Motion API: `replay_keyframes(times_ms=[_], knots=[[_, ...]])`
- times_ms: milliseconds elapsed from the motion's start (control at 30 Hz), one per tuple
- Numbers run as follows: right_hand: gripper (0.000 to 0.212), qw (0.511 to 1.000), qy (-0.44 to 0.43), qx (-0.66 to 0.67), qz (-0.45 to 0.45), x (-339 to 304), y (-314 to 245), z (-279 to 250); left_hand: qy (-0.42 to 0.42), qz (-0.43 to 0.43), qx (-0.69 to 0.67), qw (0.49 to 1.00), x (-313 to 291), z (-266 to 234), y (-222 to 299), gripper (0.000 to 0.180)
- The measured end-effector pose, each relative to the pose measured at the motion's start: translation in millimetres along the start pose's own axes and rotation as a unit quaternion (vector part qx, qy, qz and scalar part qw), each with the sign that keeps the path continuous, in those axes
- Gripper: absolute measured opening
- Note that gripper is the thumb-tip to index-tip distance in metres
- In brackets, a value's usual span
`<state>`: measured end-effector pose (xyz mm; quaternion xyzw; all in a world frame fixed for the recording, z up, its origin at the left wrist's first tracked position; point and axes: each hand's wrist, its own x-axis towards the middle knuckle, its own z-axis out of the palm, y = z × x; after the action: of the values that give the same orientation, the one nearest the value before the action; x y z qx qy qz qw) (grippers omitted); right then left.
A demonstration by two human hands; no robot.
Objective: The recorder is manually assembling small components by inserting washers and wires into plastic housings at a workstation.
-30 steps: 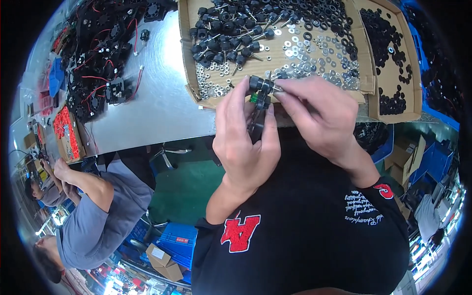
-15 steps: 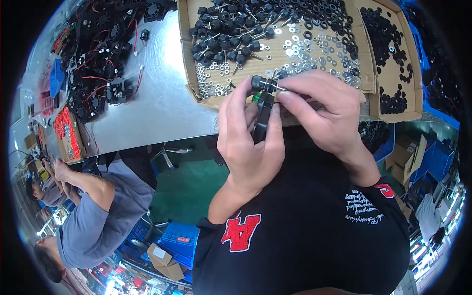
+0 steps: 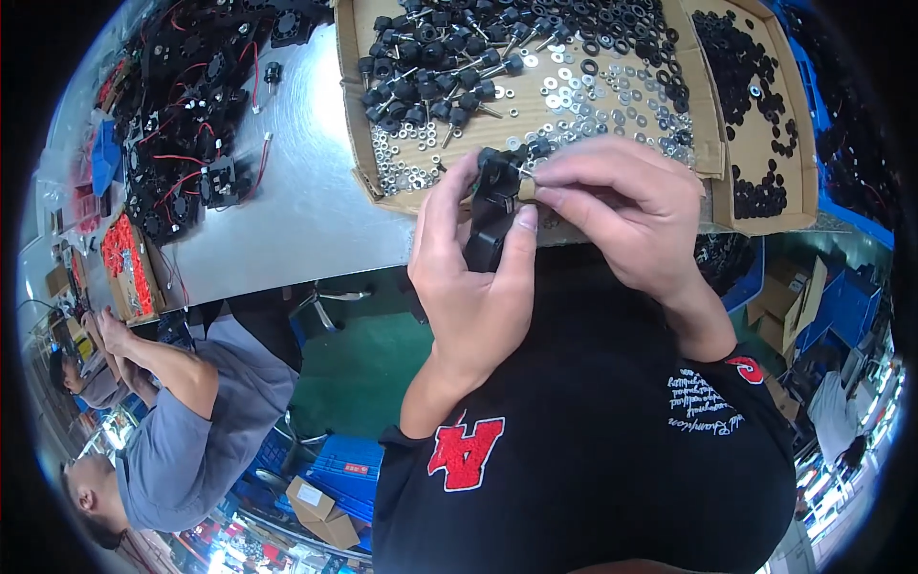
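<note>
My left hand is closed round a black plastic bracket-like part, held upright above the table's front edge. A black knob sits at the top of this part, and a thin metal stud sticks out of it to the right. My right hand pinches thumb and forefinger together at the stud's end; whatever small piece lies between those fingertips is hidden. Just beyond both hands, black knobs with metal studs are heaped in a cardboard tray.
Nuts, washers and black rings share the tray. A second cardboard tray of small black pieces stands right of it. Black fan parts with red wires cover the metal table's left. A co-worker sits at left.
Both hands have shifted slightly left. My left hand has turned the black part so its broader side shows; my right fingertips remain at the stud.
</note>
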<state>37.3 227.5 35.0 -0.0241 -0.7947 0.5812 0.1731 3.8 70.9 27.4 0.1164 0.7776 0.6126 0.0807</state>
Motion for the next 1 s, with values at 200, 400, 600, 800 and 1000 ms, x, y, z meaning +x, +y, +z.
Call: replay_keyframes(times_ms=[200,400,600,800,1000], knots=[[0.015,0.999,-0.004,0.036,0.008,1,-1,-1,-0.021,-0.066,-0.058,0.996,-1,-3,-2,0.051],[0.018,0.996,-0.023,0.065,0.048,0,-3,-3,-0.025,-0.067,-0.046,0.996,-1,-3,1,0.051],[0.017,0.988,-0.022,0.122,0.097,0,-4,-2,-0.023,-0.059,-0.032,0.997,-1,0,1,0.050],[0.016,0.970,-0.042,0.203,0.127,1,2,-8,-0.043,-0.057,-0.043,0.997,1,-1,5,0.051],[0.016,0.930,-0.058,0.294,0.212,3,0,-12,-0.050,-0.060,-0.041,0.996,1,-2,5,0.052]])
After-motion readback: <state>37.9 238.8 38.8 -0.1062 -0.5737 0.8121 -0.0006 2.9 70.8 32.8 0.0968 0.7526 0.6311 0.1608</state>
